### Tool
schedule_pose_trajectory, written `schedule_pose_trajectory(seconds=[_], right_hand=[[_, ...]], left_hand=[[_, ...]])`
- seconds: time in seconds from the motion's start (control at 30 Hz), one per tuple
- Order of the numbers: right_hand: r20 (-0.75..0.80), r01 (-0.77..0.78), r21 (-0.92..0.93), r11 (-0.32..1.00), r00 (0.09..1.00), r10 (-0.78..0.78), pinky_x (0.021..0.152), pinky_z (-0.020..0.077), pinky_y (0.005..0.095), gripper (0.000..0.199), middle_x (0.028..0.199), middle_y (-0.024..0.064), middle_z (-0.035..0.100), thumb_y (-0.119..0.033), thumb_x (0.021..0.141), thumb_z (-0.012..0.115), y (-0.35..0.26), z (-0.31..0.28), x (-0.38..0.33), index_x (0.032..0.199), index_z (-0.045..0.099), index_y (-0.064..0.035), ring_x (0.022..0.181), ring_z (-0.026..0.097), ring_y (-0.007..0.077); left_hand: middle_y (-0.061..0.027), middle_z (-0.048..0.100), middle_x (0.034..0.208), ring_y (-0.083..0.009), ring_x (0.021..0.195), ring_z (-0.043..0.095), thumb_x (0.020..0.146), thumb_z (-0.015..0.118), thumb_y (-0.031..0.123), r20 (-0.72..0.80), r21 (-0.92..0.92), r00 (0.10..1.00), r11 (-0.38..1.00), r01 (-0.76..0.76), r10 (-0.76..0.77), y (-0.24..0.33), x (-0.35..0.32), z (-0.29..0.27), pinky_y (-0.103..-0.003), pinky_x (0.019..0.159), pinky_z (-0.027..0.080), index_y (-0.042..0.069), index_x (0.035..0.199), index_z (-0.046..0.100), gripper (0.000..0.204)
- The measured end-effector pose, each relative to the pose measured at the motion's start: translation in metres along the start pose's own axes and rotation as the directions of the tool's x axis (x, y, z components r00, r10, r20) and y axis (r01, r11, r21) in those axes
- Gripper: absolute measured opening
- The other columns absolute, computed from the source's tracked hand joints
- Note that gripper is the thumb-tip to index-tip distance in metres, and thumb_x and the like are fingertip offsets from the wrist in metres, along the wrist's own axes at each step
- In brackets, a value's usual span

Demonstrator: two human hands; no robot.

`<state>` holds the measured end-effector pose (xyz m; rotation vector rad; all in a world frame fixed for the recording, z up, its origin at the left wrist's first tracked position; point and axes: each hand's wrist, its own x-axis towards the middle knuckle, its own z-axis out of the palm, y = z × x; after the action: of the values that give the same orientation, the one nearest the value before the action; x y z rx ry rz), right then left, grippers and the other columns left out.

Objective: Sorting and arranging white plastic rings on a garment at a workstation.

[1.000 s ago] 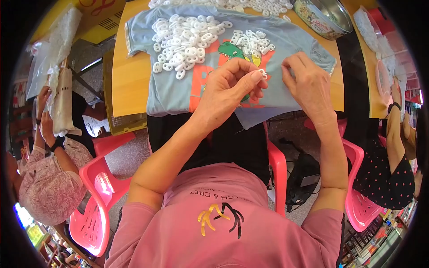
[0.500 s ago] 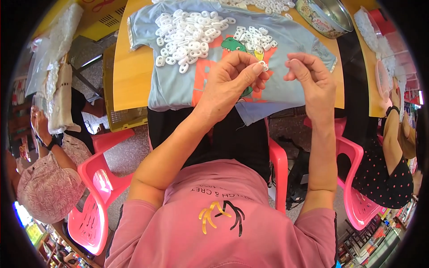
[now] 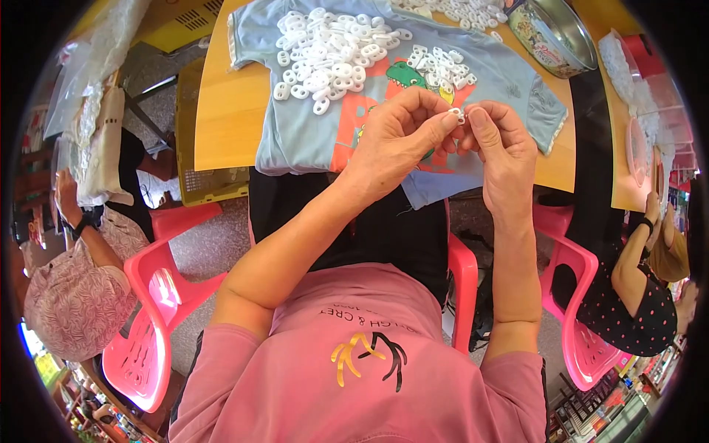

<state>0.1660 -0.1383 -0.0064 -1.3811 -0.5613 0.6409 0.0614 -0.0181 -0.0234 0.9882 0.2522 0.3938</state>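
Above the near edge of a light blue T-shirt (image 3: 295,144), my left hand (image 3: 402,140) pinches a small white two-hole plastic piece (image 3: 457,115) between thumb and fingers. My right hand (image 3: 506,148) is closed, its thumb and fingertips right beside that piece; whatever they grip is too small or hidden to make out. Beyond my hands lies a small pile of white pieces (image 3: 439,68) on the shirt's dinosaur print. A bigger heap of white oval two-hole pieces (image 3: 332,48) covers the shirt farther left.
Under the shirt is a yellow-brown table (image 3: 221,140). More white pieces (image 3: 461,11) lie at its far side, near a round metal tin (image 3: 550,40). Pink chairs (image 3: 155,317) flank me. A person in a patterned top (image 3: 77,303) sits left, another in dotted black (image 3: 628,303) right.
My right hand has moved left and down, bringing its fingertips up to the white piece in my left hand. The whole view has shifted slightly.
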Motion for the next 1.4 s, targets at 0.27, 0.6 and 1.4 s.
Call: schedule_pose_trajectory(seconds=[0.27, 0.6, 1.4], right_hand=[[0.005, 0.029, -0.053, 0.998, 1.0, -0.029, 0.064, 0.0437, 0.0202, 0.015, 0.083, 0.0029, 0.064, -0.014, 0.094, 0.061, -0.002, 0.005, -0.001, 0.1, 0.062, 0.0001, 0.069, 0.054, 0.0075], [-0.032, 0.131, -0.138, 0.982, 0.99, -0.136, 0.064, 0.0437, 0.0203, 0.013, 0.08, 0.0017, 0.062, -0.013, 0.094, 0.061, 0.004, 0.013, -0.003, 0.096, 0.061, -0.0007, 0.069, 0.054, 0.0072], [0.492, 0.655, -0.617, 0.436, 0.754, -0.436, 0.062, 0.0456, 0.0301, 0.008, 0.086, 0.0117, 0.058, -0.004, 0.091, 0.06, -0.024, -0.013, 0.018, 0.093, 0.056, 0.0022, 0.07, 0.055, 0.0223]], left_hand=[[-0.0064, 0.065, 0.086, -0.0104, 0.073, 0.06, 0.095, 0.059, 0.012, 0.025, -0.017, 1.0, 1.0, 0.001, -0.001, 0.0, -0.001, -0.002, -0.025, 0.064, 0.05, 0.0, 0.101, 0.056, 0.013], [-0.0033, 0.063, 0.081, -0.0069, 0.068, 0.058, 0.094, 0.062, 0.017, -0.03, 0.035, 1.0, 0.999, 0.005, -0.004, 0.0, -0.002, 0.0, -0.022, 0.059, 0.049, 0.001, 0.095, 0.056, 0.017], [-0.0048, 0.065, 0.082, -0.0088, 0.069, 0.059, 0.093, 0.064, 0.019, 0.046, 0.053, 0.998, 0.998, 0.034, -0.036, 0.0, 0.001, -0.004, -0.023, 0.061, 0.051, 0.001, 0.095, 0.057, 0.019]])
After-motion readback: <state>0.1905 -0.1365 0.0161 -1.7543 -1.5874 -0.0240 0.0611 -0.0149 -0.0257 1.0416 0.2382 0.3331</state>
